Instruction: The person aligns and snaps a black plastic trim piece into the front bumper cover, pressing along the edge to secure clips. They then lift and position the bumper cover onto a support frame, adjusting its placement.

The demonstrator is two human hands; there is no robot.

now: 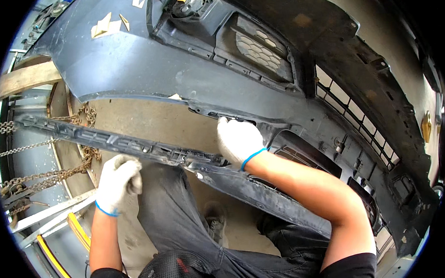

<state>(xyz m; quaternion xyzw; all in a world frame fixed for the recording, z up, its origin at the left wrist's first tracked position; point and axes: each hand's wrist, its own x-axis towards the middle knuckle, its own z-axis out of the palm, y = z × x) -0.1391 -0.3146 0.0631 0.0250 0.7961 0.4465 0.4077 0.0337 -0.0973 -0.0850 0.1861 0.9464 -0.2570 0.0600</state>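
Note:
A large black car bumper [151, 75] fills the upper view, its ribbed inner side showing toward the right. Along its near edge runs a long narrow black plastic strip [119, 139], separate from the bumper at the left. My right hand [239, 142], in a white glove with a blue cuff, is closed against the bumper's near edge, by a slot; its fingertips are mostly hidden. Just below the strip, my left hand [118, 182], gloved alike, has its fingers curled in, and nothing shows in them.
Torn pieces of tan tape [106, 27] stick to the bumper. A honeycomb grille [260, 52] and a wider mesh grille [358, 117] are set in it. Rusty chains [67, 173] hang at the left beside a wooden beam [28, 80]. Yellow-edged rails [77, 229] lie lower left. My knees are under the strip.

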